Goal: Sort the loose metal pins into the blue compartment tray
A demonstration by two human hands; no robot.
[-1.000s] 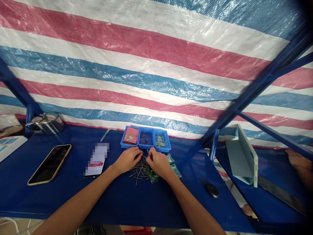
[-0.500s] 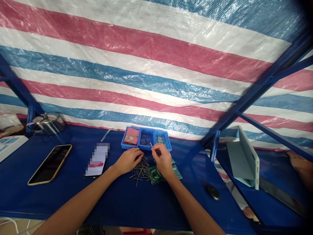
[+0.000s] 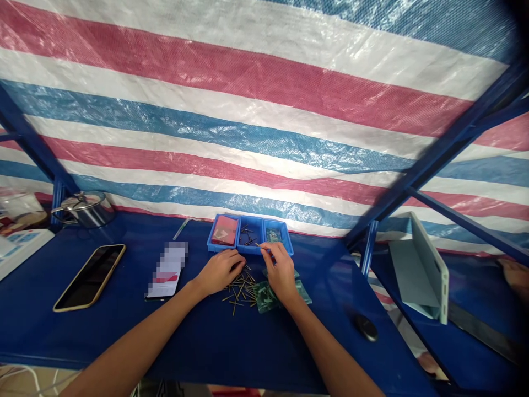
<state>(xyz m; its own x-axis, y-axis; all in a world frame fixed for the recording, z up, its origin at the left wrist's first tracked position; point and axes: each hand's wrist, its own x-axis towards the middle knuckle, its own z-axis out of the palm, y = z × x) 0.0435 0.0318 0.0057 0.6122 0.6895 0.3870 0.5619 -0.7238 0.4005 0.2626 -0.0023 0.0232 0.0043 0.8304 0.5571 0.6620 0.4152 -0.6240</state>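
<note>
My right hand (image 3: 280, 268) pinches one thin brass pin (image 3: 259, 246) and holds it at the front rim of a blue three-part tray (image 3: 250, 250). The tray's middle part holds more pins, its left part something red, its right part green pieces. My left hand (image 3: 221, 268) rests curled on the table at the left edge of a loose pile of brass pins (image 3: 239, 288). What its fingers hold is hidden. Small green bags (image 3: 268, 293) lie under my right wrist.
A phone (image 3: 89, 277) lies face up at the left, a white card (image 3: 166, 269) beside it. A steel pot (image 3: 86, 208) stands at the back left. A black oval object (image 3: 366, 327) sits near the right edge. Another person's hand (image 3: 516, 273) shows at far right.
My right hand has lifted off the pin pile with one pin and moved back toward the tray. My left hand has stayed at the pile.
</note>
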